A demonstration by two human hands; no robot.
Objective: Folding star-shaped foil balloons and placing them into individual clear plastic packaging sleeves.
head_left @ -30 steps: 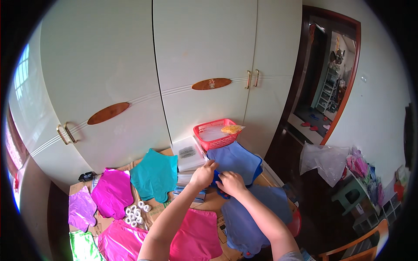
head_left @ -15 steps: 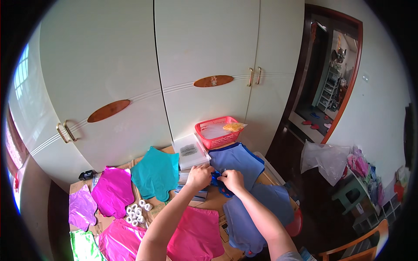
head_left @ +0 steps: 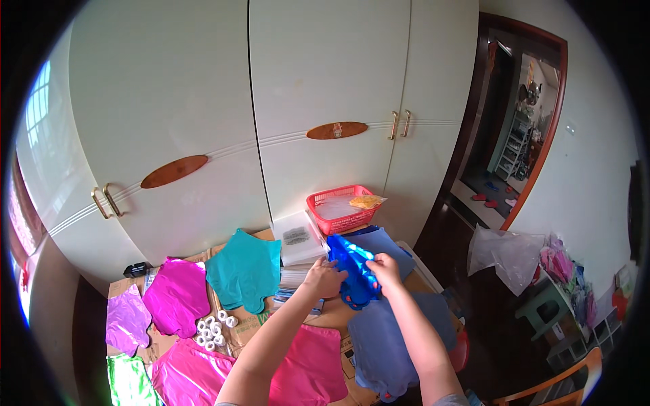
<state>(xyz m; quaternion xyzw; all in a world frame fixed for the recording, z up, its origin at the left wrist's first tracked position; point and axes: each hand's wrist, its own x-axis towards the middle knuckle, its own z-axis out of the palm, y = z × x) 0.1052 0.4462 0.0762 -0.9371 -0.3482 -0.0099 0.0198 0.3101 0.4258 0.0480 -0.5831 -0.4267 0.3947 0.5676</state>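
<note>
A shiny blue foil balloon [head_left: 353, 271], flat and partly unfolded, is held up above the table. My right hand [head_left: 385, 272] pinches its right edge. On its left side my left hand [head_left: 326, 277] closes at the balloon's edge, its fingertips partly hidden. Just under my left wrist is a stack of thin cards or packets [head_left: 291, 283]. Beneath and behind the balloon lie flat blue balloons [head_left: 393, 252], and another pile of blue balloons [head_left: 379, 348] lies under my right forearm.
A red basket [head_left: 325, 220] holding clear bags and a yellow packet stands behind a white box [head_left: 296, 237]. Flat teal [head_left: 244, 271], magenta [head_left: 177, 298], purple [head_left: 127, 319], pink [head_left: 311, 365] and green [head_left: 132, 382] balloons cover the table, with several white ribbon rolls [head_left: 211, 331]. A wooden chair [head_left: 589, 379] stands at right.
The blue balloon, bunched small between my hands before, is now spread wider and raised. My right hand has moved right, and my left hand has shifted slightly right.
</note>
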